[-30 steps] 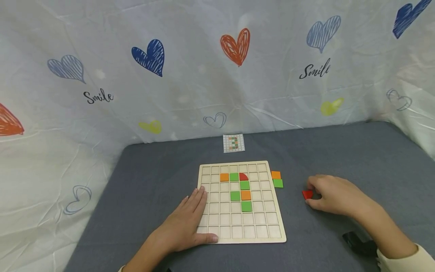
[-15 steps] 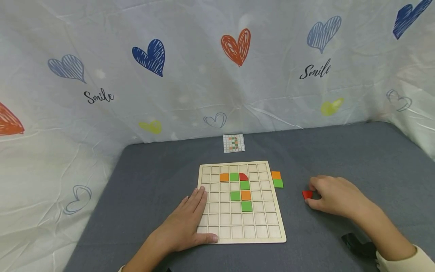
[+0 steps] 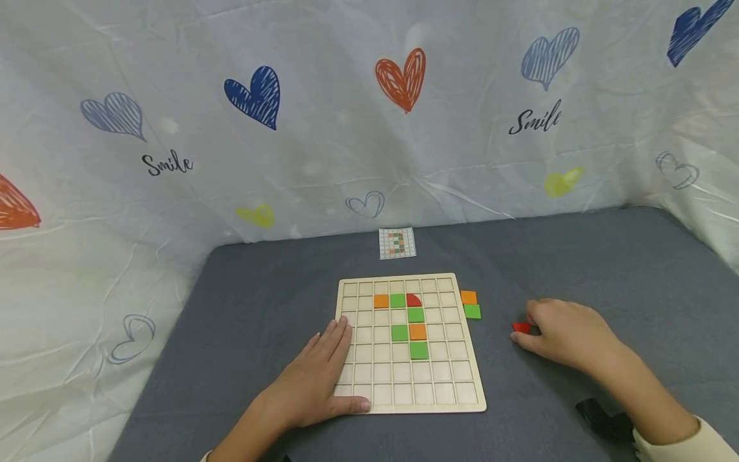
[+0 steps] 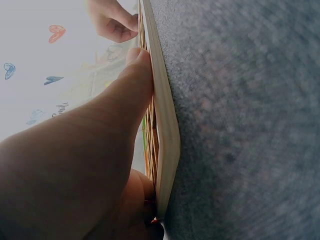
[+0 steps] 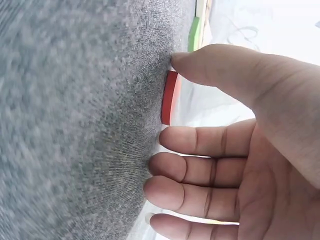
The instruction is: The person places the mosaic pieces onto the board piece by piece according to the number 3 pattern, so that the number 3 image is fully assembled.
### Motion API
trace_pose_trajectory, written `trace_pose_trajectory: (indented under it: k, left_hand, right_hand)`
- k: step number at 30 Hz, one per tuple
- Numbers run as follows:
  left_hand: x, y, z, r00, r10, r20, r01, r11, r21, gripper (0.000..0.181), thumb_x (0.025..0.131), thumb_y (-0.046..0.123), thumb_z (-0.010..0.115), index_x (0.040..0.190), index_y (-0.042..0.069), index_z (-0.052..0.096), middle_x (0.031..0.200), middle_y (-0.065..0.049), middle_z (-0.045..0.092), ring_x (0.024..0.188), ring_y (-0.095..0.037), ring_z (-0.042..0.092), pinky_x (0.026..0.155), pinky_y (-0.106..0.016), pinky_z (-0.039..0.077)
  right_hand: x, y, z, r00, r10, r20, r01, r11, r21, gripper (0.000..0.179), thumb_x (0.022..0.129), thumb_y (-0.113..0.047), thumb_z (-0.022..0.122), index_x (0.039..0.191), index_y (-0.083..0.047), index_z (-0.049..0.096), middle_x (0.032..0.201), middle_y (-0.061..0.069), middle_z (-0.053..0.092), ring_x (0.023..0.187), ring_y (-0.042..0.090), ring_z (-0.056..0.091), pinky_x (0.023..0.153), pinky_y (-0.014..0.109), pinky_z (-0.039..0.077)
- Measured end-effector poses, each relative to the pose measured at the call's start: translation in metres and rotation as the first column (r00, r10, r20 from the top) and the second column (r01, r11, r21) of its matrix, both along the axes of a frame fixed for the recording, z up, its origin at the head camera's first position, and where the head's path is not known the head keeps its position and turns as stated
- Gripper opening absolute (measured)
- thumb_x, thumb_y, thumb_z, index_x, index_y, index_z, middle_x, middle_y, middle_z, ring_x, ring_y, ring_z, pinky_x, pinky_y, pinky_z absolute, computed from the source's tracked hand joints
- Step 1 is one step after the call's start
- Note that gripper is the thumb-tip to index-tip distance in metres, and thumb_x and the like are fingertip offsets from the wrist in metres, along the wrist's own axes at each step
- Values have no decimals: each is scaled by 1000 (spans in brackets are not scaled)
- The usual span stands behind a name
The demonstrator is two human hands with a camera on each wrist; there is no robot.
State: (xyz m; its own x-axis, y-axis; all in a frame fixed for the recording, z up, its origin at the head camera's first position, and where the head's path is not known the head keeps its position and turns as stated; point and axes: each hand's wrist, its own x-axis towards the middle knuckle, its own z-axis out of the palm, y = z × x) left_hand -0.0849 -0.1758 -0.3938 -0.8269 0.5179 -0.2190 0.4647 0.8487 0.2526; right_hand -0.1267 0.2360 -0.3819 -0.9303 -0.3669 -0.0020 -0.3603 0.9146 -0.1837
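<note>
In the head view, a light wooden grid board (image 3: 404, 393) lies on the grey table, with several orange and green square tiles and a red rounded tile (image 3: 413, 300) in its cells. My left hand (image 3: 308, 378) rests flat over the board's left edge, thumb on its near edge. To the board's right, my right hand (image 3: 571, 333) is down at a red tile (image 3: 521, 328) lying on the cloth. The right wrist view puts this red tile (image 5: 170, 97) between the thumb and the index fingertip, which stand apart at its two ends.
Loose orange (image 3: 469, 297) and green (image 3: 472, 311) tiles lie against the board's right edge. A small card (image 3: 397, 244) printed with a coloured grid lies behind the board. The white backdrop (image 3: 323, 160) with hearts stands along the table's far edge.
My right thumb has shifted left and slightly away from me past the red tile, which has turned and moved very slightly. The left hand and the board stay put.
</note>
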Motion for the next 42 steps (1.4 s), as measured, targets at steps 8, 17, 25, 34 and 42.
trace_pose_trajectory:
  k: [8,17,25,34,42]
  left_hand:
    - [1,0,1,1000,-4,-6,4,1000,-1,118,83,85,46,160,1,16,167,-14,7,152,-29,5,117,-54,19]
    - [1,0,1,1000,-1,-3,1,1000,1,118,83,85,46,160,1,16,167,-14,7,152,-29,4,117,-54,18]
    - [1,0,-1,1000,3,1,-3,1000,2,118,82,85,45,160,1,16,167,-14,7,152,-28,4,117,-54,18]
    - [1,0,-2,1000,-1,-12,1,1000,-3,118,82,85,44,160,0,16,167,-14,7,152,-29,5,117,-54,19]
    - [0,0,-1,1000,5,-4,-5,1000,-7,119,82,86,44,160,1,15,167,-13,7,152,-28,4,117,-53,19]
  right_hand:
    - [-2,1,4,998,16,56,-15,1000,-17,34,82,-33,80,76,-17,50,67,-5,41,59,12,39,52,32,31]
    - [-2,1,2,999,44,28,-43,999,-23,29,82,-24,78,76,-16,50,68,-5,41,57,12,36,51,32,30]
    - [3,-9,5,997,68,33,-66,995,-70,26,81,-19,76,73,-18,51,65,-6,40,55,10,35,49,29,29]
    - [13,-24,8,993,113,-17,-114,991,-65,28,79,-17,76,71,-19,49,64,-8,38,55,8,34,50,28,30]
    - [24,-40,11,985,157,-67,-161,984,-70,29,77,-21,78,72,-22,50,67,-12,39,55,4,34,49,26,32]
